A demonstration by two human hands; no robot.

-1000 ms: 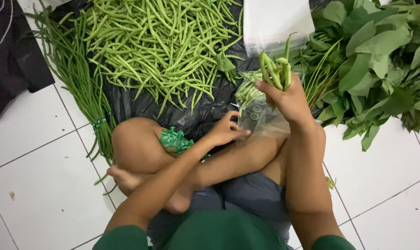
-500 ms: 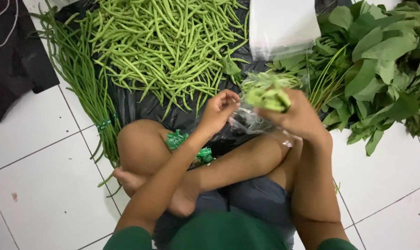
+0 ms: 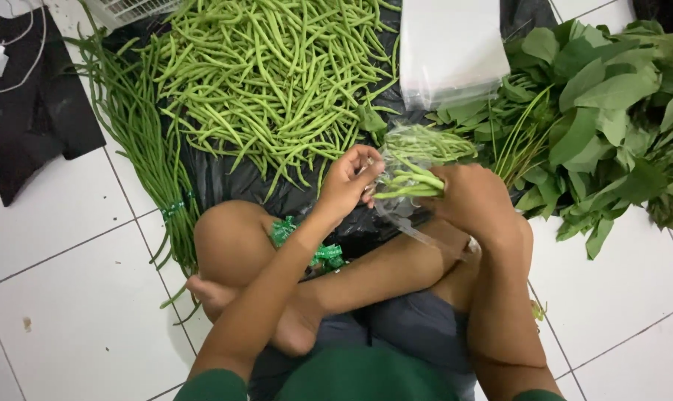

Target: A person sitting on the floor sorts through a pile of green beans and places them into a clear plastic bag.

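Right hand point(image 3: 474, 200) wrapped around a small bundle of green beans point(image 3: 410, 182), half inside a thin clear bag point(image 3: 410, 215), above the crossed legs near the front edge of the black sheet point(image 3: 225, 182). Left hand point(image 3: 351, 182) pinching the bag's mouth, probably. Light, stiff, snappable pods; slippery, flimsy film. Best gripped mid-bundle.

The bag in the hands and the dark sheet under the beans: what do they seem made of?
Bag: thin clear plastic film, glossy; the held beans show through it and it crinkles. Dark sheet: probably black plastic sheeting, with shiny wrinkles, though cloth cannot be ruled out.
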